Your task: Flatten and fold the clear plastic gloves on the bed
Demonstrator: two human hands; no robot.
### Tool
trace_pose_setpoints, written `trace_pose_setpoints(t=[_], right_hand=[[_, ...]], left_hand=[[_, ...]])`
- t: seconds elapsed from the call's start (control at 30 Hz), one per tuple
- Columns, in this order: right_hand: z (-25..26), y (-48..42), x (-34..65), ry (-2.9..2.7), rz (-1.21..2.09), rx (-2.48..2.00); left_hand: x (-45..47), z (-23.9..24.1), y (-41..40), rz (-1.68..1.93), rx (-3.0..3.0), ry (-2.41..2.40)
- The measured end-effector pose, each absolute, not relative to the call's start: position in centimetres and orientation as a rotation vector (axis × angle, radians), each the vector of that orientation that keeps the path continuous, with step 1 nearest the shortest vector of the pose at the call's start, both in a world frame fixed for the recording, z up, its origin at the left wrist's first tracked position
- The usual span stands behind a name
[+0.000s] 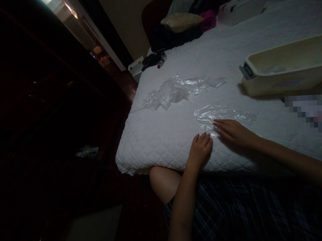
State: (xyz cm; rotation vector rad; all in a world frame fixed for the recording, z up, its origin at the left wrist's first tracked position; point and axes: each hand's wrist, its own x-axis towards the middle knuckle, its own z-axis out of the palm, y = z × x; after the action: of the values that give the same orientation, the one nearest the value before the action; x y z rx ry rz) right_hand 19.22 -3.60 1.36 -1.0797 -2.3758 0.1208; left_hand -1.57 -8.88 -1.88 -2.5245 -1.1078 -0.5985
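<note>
A clear plastic bag (pixel 217 112) lies crumpled on the white quilted bed cover (pixel 154 142). My right hand (pixel 234 133) is over the bag's near part, its fingers stretched out and slightly apart, touching or just above the plastic. Beside it, my left hand (pixel 200 150) rests at the bag's near edge with fingers extended and the palm down. Neither hand visibly grips anything. Farther back on the cover, more crumpled clear plastic bags (pixel 175 91) lie spread out in a loose heap.
At the right stands a cream plastic bin (pixel 285 76) with a grey latch and some clear plastic inside. A white box (pixel 243 8), a beige pillow (pixel 183 22) and a rolled magenta cloth (pixel 208 21) sit at the back. Dark items (pixel 154 59) lie at the bed's far left corner.
</note>
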Motion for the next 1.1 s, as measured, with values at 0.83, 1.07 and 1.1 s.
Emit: trace_pose_setpoints(t=[0.83,1.07,1.1], right_hand=[[1.4,-6.5,24.0,-2.444,0.191,-1.085],[1.5,-7.1,24.8,-2.337,0.056,-1.128],[1.6,-7.1,24.9,-2.326,0.051,-1.140]], left_hand=[[-1.6,-2.3,-8.9,-0.686,-2.417,-1.221],[-1.0,-2.4,-9.3,-0.650,-2.463,-1.171],[-0.7,-2.4,-9.5,-0.660,-2.476,-1.156]])
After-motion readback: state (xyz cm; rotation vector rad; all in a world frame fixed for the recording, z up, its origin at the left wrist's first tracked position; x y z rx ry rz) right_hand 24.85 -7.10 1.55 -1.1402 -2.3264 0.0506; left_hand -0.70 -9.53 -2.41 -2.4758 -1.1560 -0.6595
